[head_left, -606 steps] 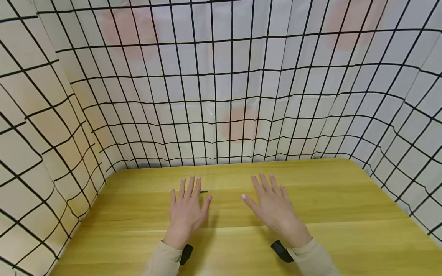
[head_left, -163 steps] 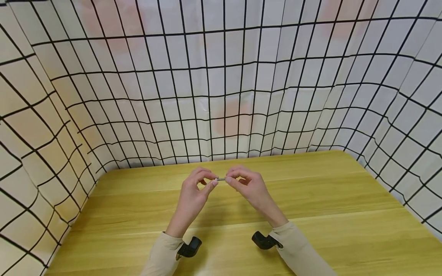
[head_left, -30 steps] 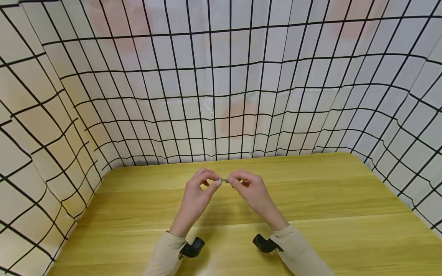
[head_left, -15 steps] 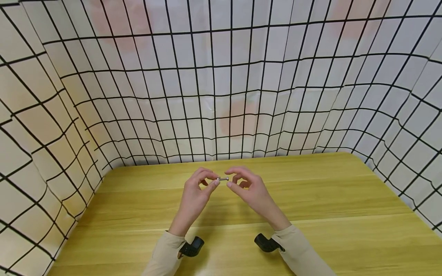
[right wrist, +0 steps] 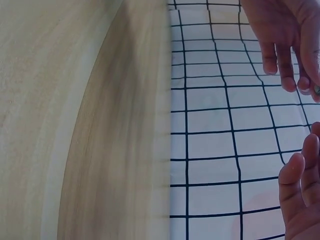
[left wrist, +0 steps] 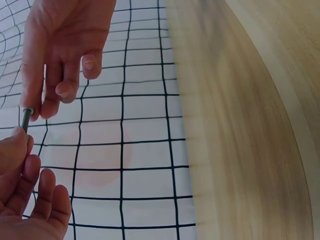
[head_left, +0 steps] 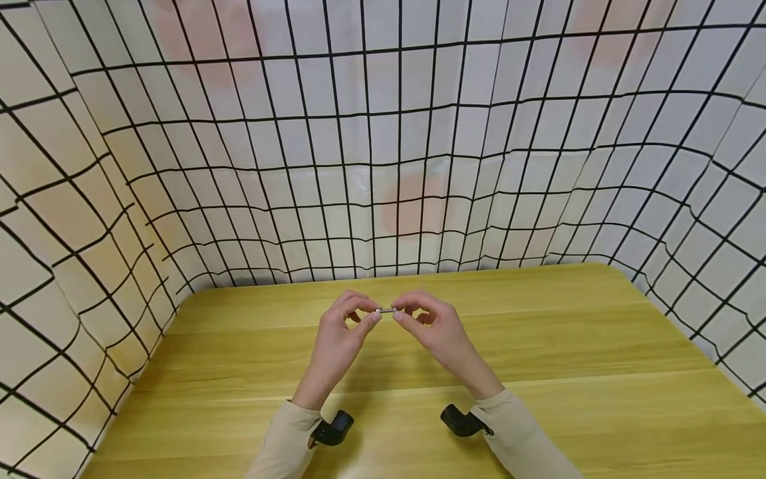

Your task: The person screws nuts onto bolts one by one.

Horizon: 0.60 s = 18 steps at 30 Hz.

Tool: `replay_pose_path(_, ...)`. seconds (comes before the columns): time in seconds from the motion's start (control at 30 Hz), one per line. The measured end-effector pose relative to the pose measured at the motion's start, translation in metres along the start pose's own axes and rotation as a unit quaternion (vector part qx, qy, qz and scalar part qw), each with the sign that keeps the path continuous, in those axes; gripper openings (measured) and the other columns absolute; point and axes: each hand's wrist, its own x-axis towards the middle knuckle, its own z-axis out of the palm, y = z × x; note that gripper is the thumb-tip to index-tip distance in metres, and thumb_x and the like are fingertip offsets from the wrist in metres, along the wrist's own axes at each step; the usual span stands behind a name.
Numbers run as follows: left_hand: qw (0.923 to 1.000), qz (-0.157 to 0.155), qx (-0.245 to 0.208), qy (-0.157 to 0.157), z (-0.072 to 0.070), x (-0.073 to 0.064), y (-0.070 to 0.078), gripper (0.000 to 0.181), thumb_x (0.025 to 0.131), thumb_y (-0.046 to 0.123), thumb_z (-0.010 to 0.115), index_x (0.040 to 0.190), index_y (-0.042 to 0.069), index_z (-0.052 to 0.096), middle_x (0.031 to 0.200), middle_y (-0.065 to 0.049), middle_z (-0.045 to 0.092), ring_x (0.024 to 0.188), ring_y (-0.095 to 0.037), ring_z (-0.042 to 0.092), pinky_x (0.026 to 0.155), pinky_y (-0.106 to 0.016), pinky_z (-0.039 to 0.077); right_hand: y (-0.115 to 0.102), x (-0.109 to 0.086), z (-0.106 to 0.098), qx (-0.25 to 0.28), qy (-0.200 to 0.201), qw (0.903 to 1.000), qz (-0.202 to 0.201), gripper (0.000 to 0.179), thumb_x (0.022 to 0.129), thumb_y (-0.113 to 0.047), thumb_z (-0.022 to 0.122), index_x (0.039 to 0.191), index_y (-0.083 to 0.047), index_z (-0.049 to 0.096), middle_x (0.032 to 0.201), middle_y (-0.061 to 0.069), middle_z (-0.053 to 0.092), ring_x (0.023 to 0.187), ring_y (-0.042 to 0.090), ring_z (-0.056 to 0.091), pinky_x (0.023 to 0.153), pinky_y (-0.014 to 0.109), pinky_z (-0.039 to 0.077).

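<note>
A small metal bolt (head_left: 387,311) lies sideways between my two hands above the table, with a wider piece at each end. I cannot tell which end is the head. My left hand (head_left: 340,334) pinches its left end between thumb and forefinger. At the other end, the thumb and forefinger of my right hand (head_left: 441,334) pinch the wider piece. The left wrist view has the bolt's shaft (left wrist: 25,121) running from my left thumb up to the right fingertips. In the right wrist view, the frame's edge cuts off most of the bolt.
Under the hands stretches a yellow wood-grain table (head_left: 239,372). A white curtain (head_left: 335,153) with black grid lines and faint pink patches surrounds its back and sides. Black wrist devices (head_left: 332,429) sit at both beige sleeves (head_left: 514,432).
Long before, both hands were spread, with a small dark piece on the table by the left. Later both held the bolt. Half a second ago the right fingers stood apart; now they pinch it.
</note>
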Motion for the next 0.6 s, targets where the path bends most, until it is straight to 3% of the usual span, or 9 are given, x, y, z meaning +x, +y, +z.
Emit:
replay_pose_path(0.23, 1.0000, 0.003, -0.005, -0.005, 0.000, -0.001, 0.001, 0.006, 0.089, 0.006, 0.072, 0.091, 0.013, 0.072, 0.094, 0.007, 0.062, 0.094, -0.028, 0.059, 0.077, -0.042, 0.044, 0.001, 0.000, 0.000, 0.013, -0.005, 0.9997, 0.021, 0.006, 0.097, -0.008, 0.063, 0.097, -0.006, 0.069, 0.092, 0.011, 0.065, 0.085, 0.022, 0.057, 0.073, 0.033, 0.049)
replay_pose_path(0.4, 1.0000, 0.002, -0.003, -0.007, 0.001, -0.001, 0.004, 0.006, 0.089, 0.008, 0.073, 0.091, 0.013, 0.072, 0.094, 0.008, 0.062, 0.093, -0.018, 0.058, 0.078, -0.040, 0.044, 0.028, 0.001, 0.002, 0.019, -0.001, 0.9995, 0.026, 0.012, 0.098, -0.019, 0.063, 0.092, -0.012, 0.070, 0.086, 0.006, 0.063, 0.078, 0.027, 0.055, 0.064, 0.030, 0.047)
replay_pose_path(0.47, 1.0000, 0.004, -0.005, -0.006, 0.001, -0.001, 0.004, 0.005, 0.089, 0.007, 0.073, 0.091, 0.012, 0.072, 0.095, 0.007, 0.062, 0.093, -0.021, 0.058, 0.078, -0.042, 0.044, 0.038, 0.002, 0.003, 0.021, -0.001, 0.9991, 0.036, 0.013, 0.099, -0.022, 0.062, 0.094, -0.014, 0.071, 0.086, 0.002, 0.063, 0.077, 0.030, 0.055, 0.062, 0.029, 0.046)
replay_pose_path(0.6, 1.0000, 0.004, -0.004, -0.003, 0.000, 0.000, 0.003, 0.005, 0.089, 0.007, 0.073, 0.091, 0.010, 0.072, 0.094, 0.007, 0.062, 0.093, -0.028, 0.059, 0.078, -0.043, 0.044, 0.024, 0.002, 0.001, 0.028, -0.006, 0.9984, 0.048, 0.013, 0.099, -0.014, 0.061, 0.107, -0.010, 0.070, 0.096, 0.005, 0.065, 0.082, 0.029, 0.057, 0.061, 0.028, 0.045)
